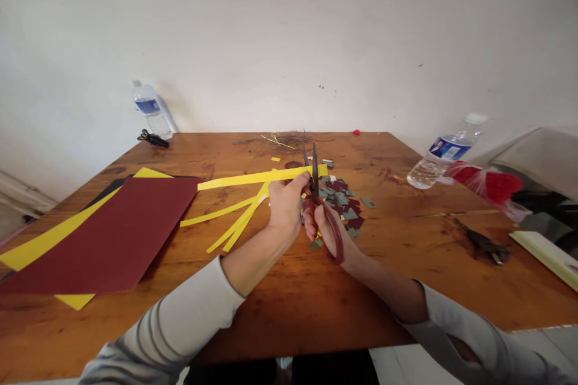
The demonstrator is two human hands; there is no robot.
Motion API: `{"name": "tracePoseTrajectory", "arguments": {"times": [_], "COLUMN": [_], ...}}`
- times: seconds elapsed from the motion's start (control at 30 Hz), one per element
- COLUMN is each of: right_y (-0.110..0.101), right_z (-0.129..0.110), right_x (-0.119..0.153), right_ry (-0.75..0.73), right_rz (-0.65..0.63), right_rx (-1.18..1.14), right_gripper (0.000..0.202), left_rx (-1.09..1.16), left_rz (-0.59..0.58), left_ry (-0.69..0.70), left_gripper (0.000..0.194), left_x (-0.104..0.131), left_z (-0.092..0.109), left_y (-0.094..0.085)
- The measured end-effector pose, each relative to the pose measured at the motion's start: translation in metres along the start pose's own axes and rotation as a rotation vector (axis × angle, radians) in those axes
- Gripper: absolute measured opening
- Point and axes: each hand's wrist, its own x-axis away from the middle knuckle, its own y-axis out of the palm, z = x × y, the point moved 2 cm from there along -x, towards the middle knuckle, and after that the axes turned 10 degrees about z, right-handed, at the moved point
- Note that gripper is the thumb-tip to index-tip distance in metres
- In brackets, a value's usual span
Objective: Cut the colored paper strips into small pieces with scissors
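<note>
My left hand (286,203) pinches a long yellow paper strip (244,178) near its right end. In my right hand (329,230) is a pair of scissors (315,177) with reddish handles, its blades pointing away from me and apart, with the strip's end between them. Below the blades lies a pile of small grey-green and dark red paper pieces (343,195), partly hidden by my right hand. More yellow strips (235,227) fan out on the table to the left of my left hand.
Dark red and yellow sheets (108,234) cover the wooden table's (262,319) left side. Water bottles stand at the back left (152,111) and right (445,153). Thin stems (284,141) lie at the back. Dark pliers (485,243) and a red bundle in plastic (485,183) sit right.
</note>
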Motion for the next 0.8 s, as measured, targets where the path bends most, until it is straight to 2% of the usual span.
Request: {"name": "tracePoseTrajectory", "arguments": {"times": [0.23,0.43,0.63,0.8], "right_y": [-0.0005,-0.0021,-0.0039,-0.0024], "right_z": [-0.0016,0.0019,0.0078,0.0045], "right_x": [0.0009,0.0010,-0.0008,-0.0005], "right_ry": [0.135,0.101,-0.036,0.015], "right_rz": [-0.012,-0.020,-0.008,-0.008], "right_rx": [-0.039,-0.054,0.003,-0.029], "right_gripper": [0.074,0.072,0.066,0.069], "left_rx": [-0.001,-0.004,-0.001,0.024], "left_rz": [0.006,-0.010,0.010,0.006], "left_ry": [0.016,0.010,-0.012,-0.017], "left_gripper": [0.023,0.025,0.024,0.025], "left_x": [-0.0025,-0.0019,0.0009,-0.0001], "left_z": [-0.0022,-0.0015,0.0002,-0.0012], "left_y": [-0.0011,-0.0009,-0.0004,-0.0001]}}
